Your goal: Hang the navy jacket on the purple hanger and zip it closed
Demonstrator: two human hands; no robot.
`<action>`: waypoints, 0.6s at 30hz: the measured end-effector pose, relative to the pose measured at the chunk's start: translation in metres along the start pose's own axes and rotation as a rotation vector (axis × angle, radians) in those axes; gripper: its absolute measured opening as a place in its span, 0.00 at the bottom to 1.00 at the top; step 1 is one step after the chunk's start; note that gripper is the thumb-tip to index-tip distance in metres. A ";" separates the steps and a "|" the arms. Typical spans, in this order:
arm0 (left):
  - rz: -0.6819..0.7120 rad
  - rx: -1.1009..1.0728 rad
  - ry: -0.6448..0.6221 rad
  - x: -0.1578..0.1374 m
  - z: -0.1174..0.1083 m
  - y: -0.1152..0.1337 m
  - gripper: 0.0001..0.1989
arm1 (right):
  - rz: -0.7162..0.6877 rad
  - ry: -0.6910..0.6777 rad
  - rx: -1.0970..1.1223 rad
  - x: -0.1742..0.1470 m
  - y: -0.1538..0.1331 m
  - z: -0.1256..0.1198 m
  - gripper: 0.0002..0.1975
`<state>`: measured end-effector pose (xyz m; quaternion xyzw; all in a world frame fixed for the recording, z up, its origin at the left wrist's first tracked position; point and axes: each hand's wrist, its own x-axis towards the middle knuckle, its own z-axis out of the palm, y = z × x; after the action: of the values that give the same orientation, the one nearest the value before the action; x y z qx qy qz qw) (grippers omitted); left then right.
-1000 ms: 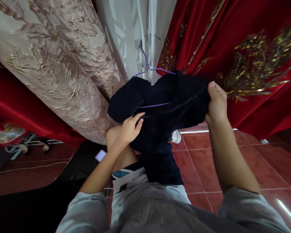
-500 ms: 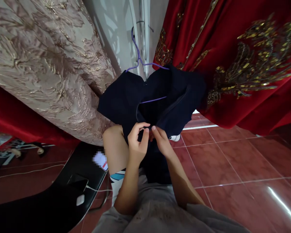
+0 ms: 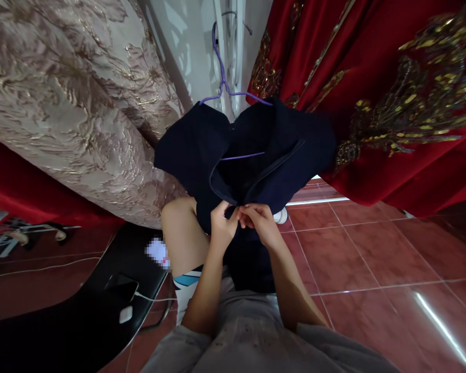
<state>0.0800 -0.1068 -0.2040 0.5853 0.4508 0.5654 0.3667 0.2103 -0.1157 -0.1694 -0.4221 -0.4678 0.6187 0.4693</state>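
A dark navy garment [image 3: 295, 160] hangs from a purple wire hanger [image 3: 222, 77], its neck opening facing me. At the bottom of that opening my left hand [image 3: 223, 223] pinches the fabric edge between thumb and fingers. My right hand [image 3: 260, 220] is closed on the same edge, its fingertips meeting those of the left. Whatever small part lies between the fingertips is hidden. The garment's lower portion drops in front of my lap.
Left stands a pale embossed floral gown [image 3: 81, 114]; right, a red gown [image 3: 373, 77] with gold sequins. A black bench [image 3: 62, 316] holds a phone [image 3: 122, 287] on a white cable and a small white case [image 3: 126, 314]. Red tiles [image 3: 357, 248] cover the floor.
My fingers have closed together onto the garment's front edge, where they were more spread before. The neck opening is drawn slightly wider, and the view has shifted a little.
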 end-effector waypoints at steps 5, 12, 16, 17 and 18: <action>0.036 0.065 0.124 0.002 0.008 -0.003 0.03 | -0.054 -0.027 0.016 0.019 -0.043 0.006 0.14; 0.058 0.147 0.048 0.017 0.015 -0.019 0.06 | -0.452 0.102 0.104 0.084 -0.134 0.026 0.19; 0.159 0.137 -0.083 0.042 -0.004 0.029 0.09 | -0.452 0.082 0.074 0.085 -0.123 0.025 0.21; 0.237 0.137 -0.051 0.052 -0.010 0.045 0.13 | -0.439 0.080 0.049 0.081 -0.119 0.024 0.22; 0.330 0.151 0.017 0.063 -0.017 0.062 0.16 | -0.434 0.077 0.022 0.078 -0.117 0.023 0.22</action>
<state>0.0677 -0.0689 -0.1235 0.6725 0.3929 0.5872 0.2204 0.1942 -0.0294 -0.0570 -0.3295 -0.5226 0.4916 0.6137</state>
